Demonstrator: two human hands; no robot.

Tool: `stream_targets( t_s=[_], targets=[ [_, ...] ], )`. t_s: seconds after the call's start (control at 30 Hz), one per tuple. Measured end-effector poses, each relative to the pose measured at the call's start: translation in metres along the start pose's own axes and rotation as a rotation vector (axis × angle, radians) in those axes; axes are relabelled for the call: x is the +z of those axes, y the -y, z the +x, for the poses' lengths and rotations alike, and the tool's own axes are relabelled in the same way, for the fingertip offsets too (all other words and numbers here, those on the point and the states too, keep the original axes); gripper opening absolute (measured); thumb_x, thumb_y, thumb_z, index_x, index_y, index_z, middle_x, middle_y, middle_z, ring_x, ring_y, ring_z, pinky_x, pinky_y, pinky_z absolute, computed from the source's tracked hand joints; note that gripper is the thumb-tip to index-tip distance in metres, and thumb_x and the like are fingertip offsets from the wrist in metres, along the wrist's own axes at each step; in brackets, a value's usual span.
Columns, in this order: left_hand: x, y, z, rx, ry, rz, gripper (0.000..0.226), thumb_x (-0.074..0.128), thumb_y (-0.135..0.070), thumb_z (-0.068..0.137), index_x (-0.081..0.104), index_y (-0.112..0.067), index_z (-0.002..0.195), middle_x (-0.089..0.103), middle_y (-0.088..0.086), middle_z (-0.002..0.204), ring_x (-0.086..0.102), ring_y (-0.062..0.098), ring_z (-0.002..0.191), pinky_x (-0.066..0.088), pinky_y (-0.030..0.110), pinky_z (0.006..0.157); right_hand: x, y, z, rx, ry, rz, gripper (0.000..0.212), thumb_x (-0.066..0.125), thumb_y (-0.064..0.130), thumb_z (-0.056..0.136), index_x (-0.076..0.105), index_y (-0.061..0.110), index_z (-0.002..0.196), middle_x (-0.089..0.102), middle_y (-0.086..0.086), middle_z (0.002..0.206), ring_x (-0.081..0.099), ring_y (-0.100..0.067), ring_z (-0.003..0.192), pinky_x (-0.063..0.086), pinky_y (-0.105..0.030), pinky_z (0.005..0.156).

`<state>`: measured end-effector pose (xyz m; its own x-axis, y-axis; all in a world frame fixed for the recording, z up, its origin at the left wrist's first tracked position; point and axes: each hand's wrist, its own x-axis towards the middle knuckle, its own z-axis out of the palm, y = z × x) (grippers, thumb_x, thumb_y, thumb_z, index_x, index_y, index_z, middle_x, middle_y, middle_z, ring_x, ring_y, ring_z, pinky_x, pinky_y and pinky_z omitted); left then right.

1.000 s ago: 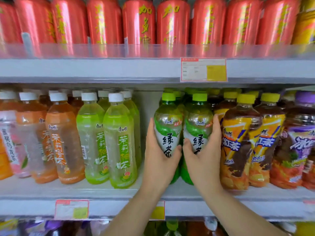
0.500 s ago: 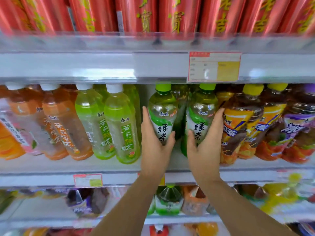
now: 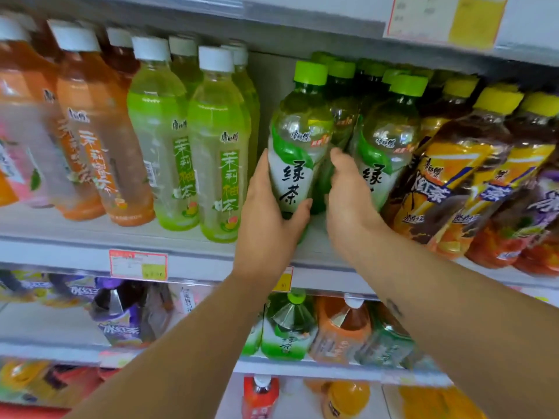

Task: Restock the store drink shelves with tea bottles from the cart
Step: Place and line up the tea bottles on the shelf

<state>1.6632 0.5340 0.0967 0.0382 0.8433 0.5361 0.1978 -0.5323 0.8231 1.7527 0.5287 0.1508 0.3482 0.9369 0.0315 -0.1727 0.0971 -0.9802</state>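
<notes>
Our left hand (image 3: 266, 216) grips a green tea bottle (image 3: 298, 137) standing at the shelf (image 3: 75, 237) front, while our right hand (image 3: 348, 192) curls beside the next bottle (image 3: 390, 140), and we cannot tell whether it grasps it.

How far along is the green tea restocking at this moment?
Done: green-capped bottles stand several deep behind the two front ones. In hand: the left hand grips the front left green tea bottle on the shelf; the right hand sits against its neighbour, grip unclear. Left: a gap beside the row; the cart is out of view.
</notes>
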Motion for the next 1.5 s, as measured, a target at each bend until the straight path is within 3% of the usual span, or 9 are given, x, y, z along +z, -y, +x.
stream_targets(
  t_s=[0.13,0.27,0.4,0.57,0.8,0.93,1.13,1.37,1.5],
  targets=[
    [-0.005,0.003,-0.010,0.016,0.011,0.028,0.073,0.069,-0.017,0.084,0.029,-0.027,0.144,0.053,-0.013,0.131,0.049,0.004,0.122,0.044,0.034,0.103,0.004,-0.015,0.023,0.075,-0.015,0.085,0.033,0.037,0.041,0.097,0.060,0.021,0.112,0.065,-0.005,0.108,0.060,-0.022,0.102,0.046,-0.040,0.097],
    [-0.008,0.008,-0.012,0.004,0.034,0.067,0.076,0.068,-0.019,0.085,0.025,-0.028,0.147,0.049,-0.013,0.138,0.044,0.004,0.128,0.041,0.037,0.106,0.004,-0.026,0.028,0.060,-0.053,-0.037,0.044,0.036,0.042,0.094,0.055,0.019,0.125,0.061,-0.006,0.123,0.056,-0.021,0.110,0.042,-0.039,0.100],
    [-0.008,0.006,-0.011,-0.023,0.028,0.088,0.075,0.067,-0.019,0.086,0.024,-0.031,0.147,0.049,-0.014,0.136,0.045,0.004,0.126,0.042,0.037,0.105,0.008,-0.034,0.036,0.059,-0.055,-0.068,0.072,0.044,0.056,0.066,0.049,0.028,0.132,0.054,-0.002,0.132,0.050,-0.022,0.120,0.037,-0.046,0.107],
    [-0.008,0.007,-0.008,-0.056,0.051,0.125,0.075,0.064,-0.021,0.088,0.019,-0.031,0.148,0.045,-0.011,0.140,0.043,0.008,0.129,0.041,0.040,0.106,0.003,-0.021,0.050,0.157,0.013,-0.065,0.051,0.033,0.045,0.096,0.043,0.020,0.139,0.050,-0.008,0.139,0.046,-0.025,0.126,0.031,-0.044,0.112],
    [-0.005,0.005,-0.001,-0.075,0.067,0.135,0.076,0.061,-0.019,0.090,0.014,-0.027,0.150,0.042,-0.010,0.143,0.040,0.008,0.131,0.038,0.036,0.108,0.017,-0.013,0.082,-0.053,-0.259,-0.088,0.045,0.034,0.033,0.098,0.044,0.020,0.140,0.047,-0.005,0.142,0.041,-0.024,0.131,0.029,-0.044,0.112],
    [-0.005,0.008,-0.001,-0.077,0.064,0.126,0.075,0.061,-0.020,0.090,0.016,-0.027,0.150,0.042,-0.012,0.142,0.040,0.005,0.129,0.037,0.030,0.107,0.019,-0.022,0.092,-0.118,-0.258,-0.082,0.044,0.034,0.026,0.099,0.043,0.018,0.141,0.043,-0.004,0.146,0.038,-0.022,0.134,0.026,-0.037,0.114],
    [-0.006,0.007,-0.001,-0.094,0.065,0.116,0.072,0.061,-0.018,0.090,0.020,-0.029,0.148,0.047,-0.015,0.137,0.043,0.003,0.124,0.036,0.019,0.099,0.013,-0.057,0.134,-0.054,-0.219,-0.030,0.069,0.037,0.058,0.064,0.065,0.020,0.114,0.063,-0.006,0.122,0.055,-0.028,0.116,0.039,-0.046,0.105],
    [-0.007,0.008,-0.002,-0.096,0.063,0.107,0.071,0.061,-0.019,0.090,0.020,-0.030,0.148,0.046,-0.018,0.133,0.043,-0.002,0.120,0.035,0.003,0.087,0.021,-0.044,0.146,0.009,-0.162,0.095,0.046,0.040,0.053,0.080,0.060,0.027,0.112,0.058,-0.011,0.129,0.051,-0.029,0.122,0.036,-0.044,0.109],
    [-0.007,0.010,-0.002,-0.086,0.061,0.095,0.072,0.061,-0.018,0.090,0.020,-0.029,0.148,0.046,-0.018,0.135,0.042,-0.001,0.122,0.033,0.010,0.094,0.019,-0.033,0.124,0.014,-0.164,0.032,0.026,0.044,0.045,0.085,0.062,0.028,0.088,0.064,-0.010,0.120,0.057,-0.027,0.112,0.040,-0.042,0.104]
  ],
)
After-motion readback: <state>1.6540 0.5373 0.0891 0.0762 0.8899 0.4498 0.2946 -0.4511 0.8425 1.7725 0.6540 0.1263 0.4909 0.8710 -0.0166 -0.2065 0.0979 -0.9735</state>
